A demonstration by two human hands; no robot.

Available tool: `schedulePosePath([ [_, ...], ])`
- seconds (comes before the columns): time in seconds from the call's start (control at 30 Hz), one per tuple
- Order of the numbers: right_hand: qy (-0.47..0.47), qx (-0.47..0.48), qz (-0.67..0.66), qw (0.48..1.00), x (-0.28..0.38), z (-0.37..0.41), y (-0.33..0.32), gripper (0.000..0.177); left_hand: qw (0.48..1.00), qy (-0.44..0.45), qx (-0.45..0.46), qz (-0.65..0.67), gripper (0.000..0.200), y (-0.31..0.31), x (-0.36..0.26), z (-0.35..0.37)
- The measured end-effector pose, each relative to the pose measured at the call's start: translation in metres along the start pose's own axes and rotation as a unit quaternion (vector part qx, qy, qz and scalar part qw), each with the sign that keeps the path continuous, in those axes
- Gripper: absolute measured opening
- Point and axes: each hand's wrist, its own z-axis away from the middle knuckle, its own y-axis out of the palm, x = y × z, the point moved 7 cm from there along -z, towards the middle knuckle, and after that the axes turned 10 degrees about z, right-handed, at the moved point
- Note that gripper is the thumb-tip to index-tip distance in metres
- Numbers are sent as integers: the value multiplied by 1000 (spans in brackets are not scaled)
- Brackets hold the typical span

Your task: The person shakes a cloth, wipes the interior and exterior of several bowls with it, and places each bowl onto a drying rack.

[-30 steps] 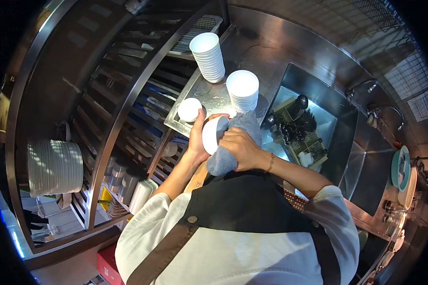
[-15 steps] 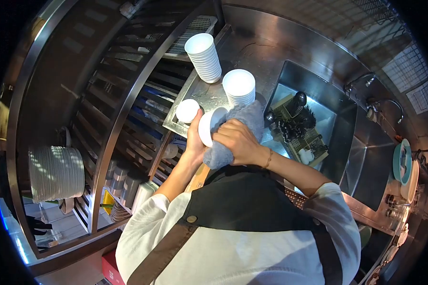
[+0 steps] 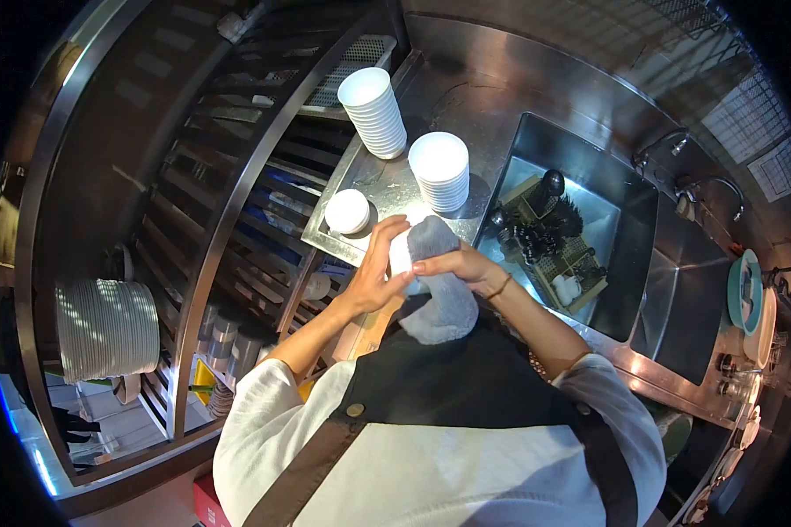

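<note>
In my left hand (image 3: pixel 380 268) is a white bowl (image 3: pixel 400 254), its fingers bent round the outer side. My right hand (image 3: pixel 460 266) grips a grey-blue cloth (image 3: pixel 449 306) that covers part of the bowl and hangs down toward my apron. Just beyond my left hand, a small white bowl (image 3: pixel 347 212) sits on the steel counter (image 3: pixel 325 230). Two stacks of white bowls stand farther back, a taller leaning one (image 3: pixel 373 114) and another (image 3: pixel 439 171) nearer the sink.
To the right, a sink (image 3: pixel 620 255) holds a basket of dark utensils (image 3: pixel 554 230). Faucets (image 3: pixel 716 189) rise behind it. A slatted metal rack (image 3: pixel 224 189) runs along the left, with a tall stack of plates (image 3: pixel 107 329) low down.
The cloth has turned and now hangs lower over the bowl. My right hand has shifted right and down, and my left fingers have moved up round the bowl, which is more covered.
</note>
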Motion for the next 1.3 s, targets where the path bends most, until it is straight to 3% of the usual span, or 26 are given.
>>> schedulePosePath([
  [0.03,-66,-21,123,990,15,6,1,29,994,-94,-5,58,72,3,9,3],
  [0.07,-88,0,287,954,28,9,7,30,924,-215,-76,308,74,17,36,17],
  [0.1,-86,-1,285,955,37,14,13,30,923,-218,-75,309,74,19,32,11],
  [0.13,-170,-21,474,864,54,23,27,34,862,-283,-116,404,73,19,32,4],
  [0.17,-247,-38,641,726,66,31,43,38,787,-340,-157,491,72,20,32,-2],
  [0.2,-261,-49,668,695,68,34,52,45,779,-321,-170,511,60,19,26,-10],
  [0.23,-260,-44,667,696,66,35,54,45,777,-321,-174,512,60,19,27,-12],
  [0.3,-282,-79,708,642,69,39,56,42,808,-283,-135,498,53,22,22,-22],
  [0.33,-279,-75,707,645,70,42,58,42,772,-283,-170,543,47,23,17,-24],
  [0.37,-285,-92,732,612,77,48,61,40,770,-286,-173,544,47,23,19,-23],
  [0.4,-292,-109,755,577,85,52,65,37,717,-288,-166,613,48,27,21,-24],
  [0.47,-307,-127,752,569,96,59,72,33,621,-289,-125,718,52,29,29,-24],
  [0.6,-328,-157,760,538,106,67,76,24,621,-290,-187,703,56,26,36,-28],
  [0.73,-342,-167,753,537,115,77,76,22,633,-249,-163,715,59,28,36,-38],
  [0.8,-365,-165,726,558,126,90,76,22,560,-219,-109,792,62,35,29,-44],
  [0.83,-366,-163,726,559,133,96,74,22,560,-218,-111,792,62,34,31,-45],
  [0.9,-387,-252,625,629,155,116,53,28,431,-195,-70,878,63,39,25,-47],
  [0.93,-397,-306,509,699,153,123,32,35,452,-168,-8,876,64,39,6,-53],
  [0.97,-398,-355,383,754,144,129,9,42,451,-167,-10,877,64,39,7,-52],
  [1.0,-396,-355,384,755,140,135,-1,42,480,-174,-37,859,64,37,13,-51],
  [1.07,-257,-397,135,871,111,141,-46,49,507,-183,-63,840,64,35,17,-51],
  [1.1,-257,-399,135,870,108,143,-51,49,544,-199,-98,809,63,33,19,-51],
  [1.13,-233,-364,32,901,97,138,-57,48,578,-215,-131,776,62,30,20,-50],
  [1.17,-207,-324,-72,920,86,133,-59,48,578,-217,-129,776,62,30,18,-52],
  [1.23,-184,-328,-94,922,71,128,-57,45,646,-228,-179,706,61,24,20,-52],
  [1.3,-142,-325,-135,925,50,118,-53,44,673,-221,-193,679,63,24,10,-56],
])
